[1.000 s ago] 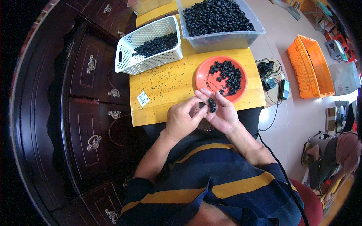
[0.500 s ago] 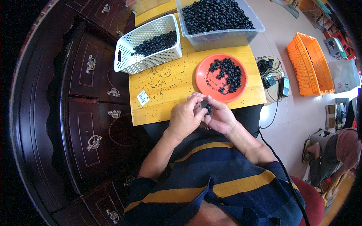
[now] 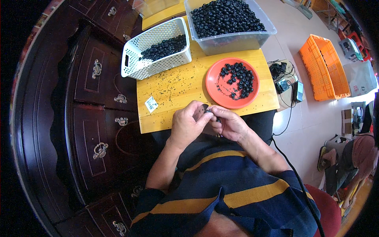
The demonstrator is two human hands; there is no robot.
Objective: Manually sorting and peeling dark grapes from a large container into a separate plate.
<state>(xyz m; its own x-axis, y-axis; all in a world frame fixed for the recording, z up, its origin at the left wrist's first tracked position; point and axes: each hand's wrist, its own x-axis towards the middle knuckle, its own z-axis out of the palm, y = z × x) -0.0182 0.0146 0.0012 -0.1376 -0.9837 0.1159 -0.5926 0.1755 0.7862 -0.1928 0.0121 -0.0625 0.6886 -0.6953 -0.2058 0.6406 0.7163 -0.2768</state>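
In front of the table's near edge, my two hands meet with closed fingers. My left hand (image 3: pixel 188 121) pinches a thin dark flat piece (image 3: pixel 204 107) whose exact kind does not show. My right hand (image 3: pixel 231 125) grips a small black ring-shaped part (image 3: pixel 209 111) between thumb and fingertips, touching the flat piece; its curled fingers partly hide more black bits. Just beyond the right hand, a red-orange plate (image 3: pixel 212 85) holds many similar black ring-shaped parts (image 3: pixel 245 83), gathered mostly on its right side, with small scraps on its left.
A yellow wooden table (image 3: pixel 162 123) carries scattered black scraps and a white printed label (image 3: pixel 151 104). Behind stand a white perforated basket (image 3: pixel 160 71) and a clear bin (image 3: pixel 237 44), both holding black parts. Dark drawers (image 3: pixel 89 130) flank the left; an orange crate (image 3: pixel 321 75) and cables (image 3: pixel 290 87) lie right.
My hands have shifted slightly left, and the right fingers have closed in toward the left fingertips. The black part in them has turned and is less visible. The plate's contents look the same.
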